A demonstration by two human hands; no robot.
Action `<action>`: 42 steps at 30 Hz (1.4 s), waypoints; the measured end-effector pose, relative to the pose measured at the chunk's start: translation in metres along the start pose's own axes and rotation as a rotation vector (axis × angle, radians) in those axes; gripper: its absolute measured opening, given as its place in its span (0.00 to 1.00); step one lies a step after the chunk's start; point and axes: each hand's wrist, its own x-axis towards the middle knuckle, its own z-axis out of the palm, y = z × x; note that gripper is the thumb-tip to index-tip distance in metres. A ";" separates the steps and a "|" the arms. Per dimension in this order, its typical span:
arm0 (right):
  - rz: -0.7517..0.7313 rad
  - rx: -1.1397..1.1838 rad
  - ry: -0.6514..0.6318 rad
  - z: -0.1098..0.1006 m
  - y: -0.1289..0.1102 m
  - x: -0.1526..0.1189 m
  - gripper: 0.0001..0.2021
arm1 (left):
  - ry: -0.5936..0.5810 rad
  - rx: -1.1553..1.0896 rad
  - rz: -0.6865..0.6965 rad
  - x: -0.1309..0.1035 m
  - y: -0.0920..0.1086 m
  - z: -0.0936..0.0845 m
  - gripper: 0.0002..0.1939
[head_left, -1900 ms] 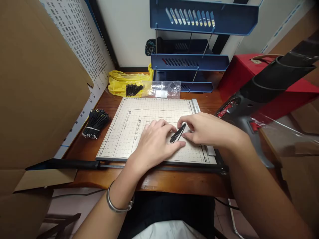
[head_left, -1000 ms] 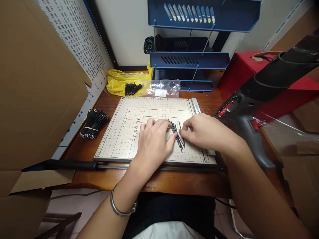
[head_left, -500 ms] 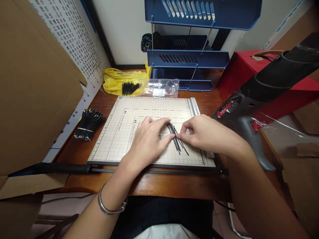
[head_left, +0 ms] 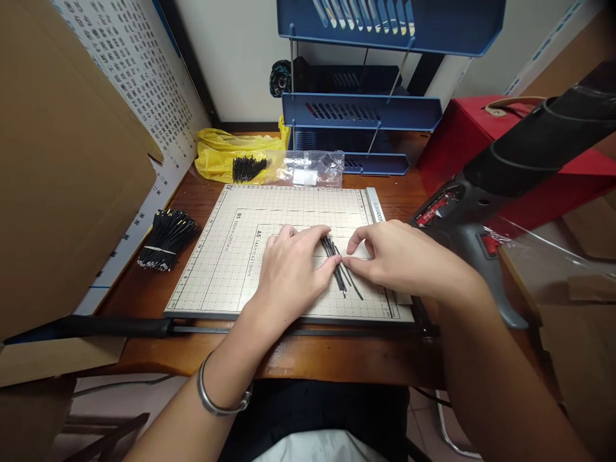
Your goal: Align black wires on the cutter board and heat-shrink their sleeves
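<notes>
Several short black wires point(head_left: 341, 280) lie in a loose, slightly fanned bundle on the gridded board of a paper cutter point(head_left: 231, 256). From the left, my left hand point(head_left: 297, 266) curls around the bundle, index finger at its top end and thumb on its middle. My right hand point(head_left: 387, 253) is closed in a pinch at the bundle's right side, its thumb tip meeting my left thumb. One wire point(head_left: 355, 287) splays off to the right of the others. The exact grip of the right fingertips is partly hidden.
A tied bundle of black wires point(head_left: 167, 240) sits left of the board. Behind are more black wires point(head_left: 249, 168), a clear bag point(head_left: 325, 170), a yellow bag point(head_left: 216, 151) and a blue rack point(head_left: 360, 112). A heat gun point(head_left: 481, 192) stands right; the cutter handle point(head_left: 120, 326) lies in front.
The camera view has shifted slightly. Both hands stay at the bundle with almost the same grip, and the wires have moved very little between the fingers.
</notes>
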 end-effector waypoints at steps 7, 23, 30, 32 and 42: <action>-0.033 -0.085 -0.018 0.000 -0.005 -0.002 0.13 | -0.035 -0.067 0.011 0.000 -0.003 -0.004 0.20; -0.132 0.043 -0.060 -0.003 -0.002 -0.001 0.11 | 0.076 -0.157 0.049 -0.020 -0.013 -0.013 0.06; 0.021 -0.072 0.002 0.000 -0.006 -0.002 0.14 | -0.007 -0.013 -0.098 -0.022 0.002 -0.005 0.12; -0.033 -0.021 -0.027 0.001 -0.007 -0.002 0.11 | -0.011 -0.016 -0.109 -0.020 0.003 -0.004 0.11; -0.111 -0.010 -0.030 0.002 -0.012 -0.007 0.15 | 0.002 -0.132 -0.045 -0.025 -0.007 -0.007 0.04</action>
